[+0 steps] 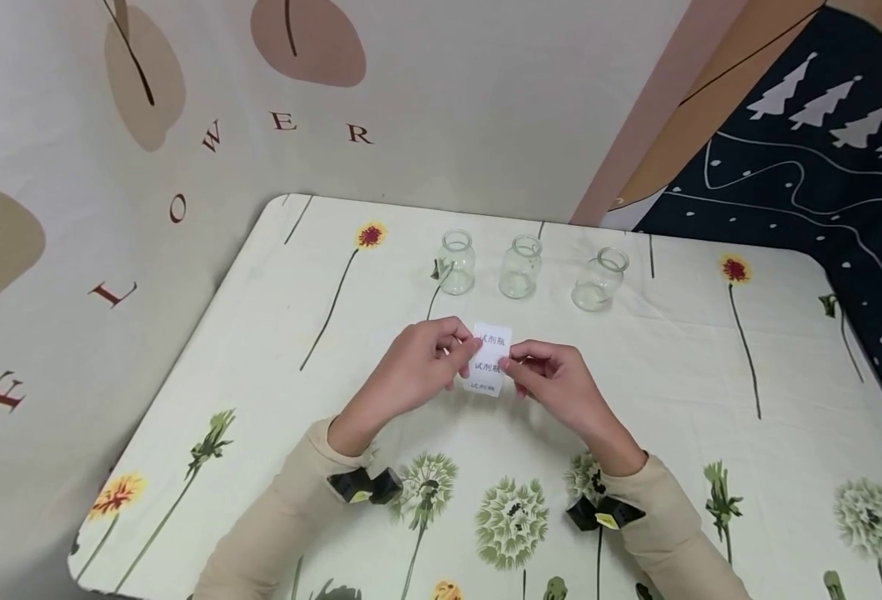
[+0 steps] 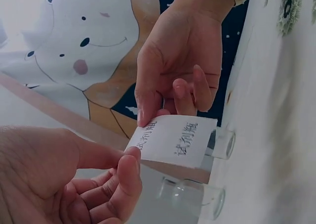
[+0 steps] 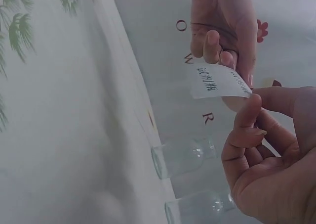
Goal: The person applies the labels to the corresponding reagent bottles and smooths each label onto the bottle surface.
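My left fingers and right fingers pinch opposite sides of the paper above the counter. Its long axis points away from me; beyond it sit three jars, the rightmost nearer my right fingers.

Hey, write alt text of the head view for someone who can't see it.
A person's left hand and right hand pinch a white paper printed with three lines of characters. Farther back, three lidless clear glass jars stand in a row on a flower-print tablecloth.
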`<state>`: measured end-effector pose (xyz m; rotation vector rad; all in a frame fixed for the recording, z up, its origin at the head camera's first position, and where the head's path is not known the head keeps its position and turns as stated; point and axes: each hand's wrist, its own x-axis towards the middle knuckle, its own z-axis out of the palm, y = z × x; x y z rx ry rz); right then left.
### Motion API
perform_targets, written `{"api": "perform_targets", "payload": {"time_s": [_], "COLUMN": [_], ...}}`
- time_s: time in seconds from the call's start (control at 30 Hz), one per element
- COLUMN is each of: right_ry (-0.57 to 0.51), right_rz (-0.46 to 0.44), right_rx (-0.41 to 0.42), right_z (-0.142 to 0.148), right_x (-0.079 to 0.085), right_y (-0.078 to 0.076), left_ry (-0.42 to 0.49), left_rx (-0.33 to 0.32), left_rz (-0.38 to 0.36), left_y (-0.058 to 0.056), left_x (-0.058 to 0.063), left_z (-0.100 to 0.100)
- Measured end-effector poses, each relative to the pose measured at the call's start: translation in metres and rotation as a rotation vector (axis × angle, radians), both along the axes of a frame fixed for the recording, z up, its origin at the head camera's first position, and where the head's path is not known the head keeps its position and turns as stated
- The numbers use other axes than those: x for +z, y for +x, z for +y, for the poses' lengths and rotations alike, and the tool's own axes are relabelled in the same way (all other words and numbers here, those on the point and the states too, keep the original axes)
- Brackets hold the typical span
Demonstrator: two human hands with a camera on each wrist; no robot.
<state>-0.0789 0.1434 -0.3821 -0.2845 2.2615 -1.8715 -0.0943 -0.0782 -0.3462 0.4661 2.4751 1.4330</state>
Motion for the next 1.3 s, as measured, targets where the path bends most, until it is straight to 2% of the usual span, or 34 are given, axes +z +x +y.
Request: {"api": "perform_targets", "payload": {"time_s": [0.1,0.17,0.3,0.4,0.57,0.67,0.93,1.3], "right_ry": [-0.023,-0.036,-0.057,-0.067,-0.074,-0.078,-0.09,-0.122], "right_rz": [0.026,0.044,0.092,0.121,0.142,0.147,0.185,0.258], "right_rx": [-0.005,-0.003,0.011,0.024,0.035,0.042,0.083,0.143], "right_z": [0.0,0.0,0.001,0.0,-0.001,-0.001,-0.001,0.001], "right_x": [0.002,0.003,0.004,0.004,0.004,0.005,0.007,0.006], "right_y": [0.002,0.003,0.005,0.006,0.007,0.007,0.009,0.011], "left_ry": [-0.024,-0.061,-0.132,-0.135,-0.121,-0.126,-0.103,-0.111], "left_rx": [0.009,0.03,0.079,0.108,0.135,0.107,-0.026,-0.091], "left_rz": [0.029,0.076,0.236,0.372,0.51,0.551,0.6,0.686], "left_y": [0.002,0.004,0.009,0.012,0.015,0.017,0.021,0.02], "left_x": [0.002,0.003,0.005,0.005,0.006,0.008,0.013,0.011], "left_z": [0.0,0.001,0.004,0.005,0.006,0.006,0.007,0.006]}}
